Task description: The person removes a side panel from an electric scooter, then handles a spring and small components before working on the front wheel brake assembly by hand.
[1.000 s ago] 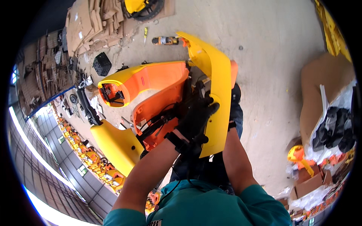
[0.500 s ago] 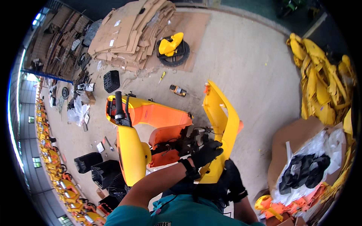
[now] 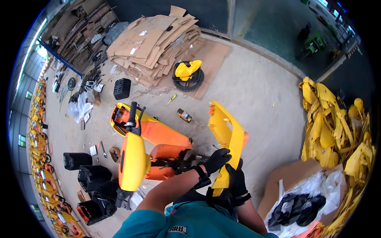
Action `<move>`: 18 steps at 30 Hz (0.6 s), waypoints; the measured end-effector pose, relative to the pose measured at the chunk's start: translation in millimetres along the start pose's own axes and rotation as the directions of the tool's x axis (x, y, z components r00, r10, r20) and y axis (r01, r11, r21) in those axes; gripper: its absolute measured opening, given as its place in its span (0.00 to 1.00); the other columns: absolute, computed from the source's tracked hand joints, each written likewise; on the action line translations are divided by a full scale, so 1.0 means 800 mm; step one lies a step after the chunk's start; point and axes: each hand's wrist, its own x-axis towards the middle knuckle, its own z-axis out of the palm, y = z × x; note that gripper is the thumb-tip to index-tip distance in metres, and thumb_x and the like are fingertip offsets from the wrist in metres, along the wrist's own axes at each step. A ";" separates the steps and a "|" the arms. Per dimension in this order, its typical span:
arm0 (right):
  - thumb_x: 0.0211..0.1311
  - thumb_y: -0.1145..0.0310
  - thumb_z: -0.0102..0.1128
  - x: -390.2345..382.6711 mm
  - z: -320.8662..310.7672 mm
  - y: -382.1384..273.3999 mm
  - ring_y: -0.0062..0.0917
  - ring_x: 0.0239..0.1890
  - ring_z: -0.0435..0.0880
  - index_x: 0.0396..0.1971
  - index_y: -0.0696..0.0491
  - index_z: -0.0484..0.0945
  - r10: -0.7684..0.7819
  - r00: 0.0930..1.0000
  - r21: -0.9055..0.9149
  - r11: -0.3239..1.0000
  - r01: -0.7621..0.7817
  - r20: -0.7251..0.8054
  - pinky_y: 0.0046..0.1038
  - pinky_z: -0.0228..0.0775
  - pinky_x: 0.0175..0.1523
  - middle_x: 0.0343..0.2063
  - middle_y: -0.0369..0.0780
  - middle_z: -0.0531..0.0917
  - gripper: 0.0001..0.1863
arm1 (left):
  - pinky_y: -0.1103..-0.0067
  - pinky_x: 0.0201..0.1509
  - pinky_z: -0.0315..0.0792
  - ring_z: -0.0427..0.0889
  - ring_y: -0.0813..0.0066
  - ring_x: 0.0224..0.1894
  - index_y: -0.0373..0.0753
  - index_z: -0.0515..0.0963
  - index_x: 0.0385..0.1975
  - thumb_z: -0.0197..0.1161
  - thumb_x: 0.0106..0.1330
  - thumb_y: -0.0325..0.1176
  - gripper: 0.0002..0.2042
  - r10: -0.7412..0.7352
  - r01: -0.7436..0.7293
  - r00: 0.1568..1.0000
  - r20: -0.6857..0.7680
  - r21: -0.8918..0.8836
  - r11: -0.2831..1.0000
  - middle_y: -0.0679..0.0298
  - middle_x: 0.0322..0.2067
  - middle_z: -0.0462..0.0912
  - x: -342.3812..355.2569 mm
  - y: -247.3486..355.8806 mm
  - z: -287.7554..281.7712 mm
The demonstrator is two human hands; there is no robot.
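A long yellow body panel with an orange patch on its outer side stands tilted in front of me, to the right of the scooter. My left hand, in a black glove, has curled fingers at the panel's inner edge. My right hand, also gloved, grips its lower right edge, thumb on the face. Beside the panel is a partly stripped yellow and orange scooter, its dark frame and wiring exposed between orange inner parts. The scooter's yellow front cover and black handlebar grip are to my left.
A cordless drill and a screwdriver lie on the floor ahead. Black crates stand at left. Flattened cardboard is stacked far off. Yellow panels pile up at right, near an open carton with plastic wrap.
My right hand has come up onto the panel's right edge. The panel has shifted slightly left and down in view. My left hand stays at its inner edge.
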 end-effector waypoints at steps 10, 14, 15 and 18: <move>0.54 0.65 0.67 0.118 -0.065 -0.161 0.25 0.35 0.80 0.37 0.59 0.75 -0.229 0.968 -0.460 0.852 0.250 0.102 0.25 0.71 0.39 0.32 0.40 0.82 0.16 | 0.75 0.46 0.71 0.77 0.68 0.42 0.28 0.71 0.48 0.58 0.62 0.29 0.17 0.047 -0.047 0.946 -0.319 0.009 0.999 0.54 0.40 0.79 0.130 0.091 0.049; 0.54 0.68 0.67 0.161 -0.061 -0.238 0.21 0.32 0.79 0.38 0.59 0.74 -0.291 0.914 -0.446 0.804 0.394 0.284 0.23 0.71 0.37 0.31 0.37 0.81 0.15 | 0.77 0.51 0.69 0.74 0.72 0.46 0.29 0.66 0.55 0.58 0.64 0.30 0.21 0.070 -0.116 0.939 -0.338 -0.119 0.986 0.56 0.44 0.77 0.164 0.128 0.052; 0.55 0.69 0.67 0.172 -0.057 -0.259 0.20 0.32 0.79 0.38 0.59 0.74 -0.301 0.899 -0.461 0.780 0.424 0.317 0.23 0.71 0.37 0.30 0.37 0.80 0.15 | 0.78 0.49 0.70 0.75 0.73 0.45 0.30 0.64 0.57 0.58 0.64 0.31 0.23 0.166 -0.200 0.933 -0.320 -0.074 0.977 0.58 0.45 0.76 0.176 0.132 0.046; 0.55 0.71 0.66 0.216 -0.056 -0.317 0.19 0.33 0.77 0.37 0.58 0.75 -0.274 0.888 -0.479 0.763 0.434 0.369 0.23 0.70 0.38 0.31 0.36 0.80 0.13 | 0.78 0.45 0.72 0.76 0.75 0.44 0.31 0.63 0.58 0.58 0.65 0.32 0.23 -0.084 0.006 0.943 -0.324 -0.235 0.972 0.60 0.45 0.76 0.202 0.147 0.016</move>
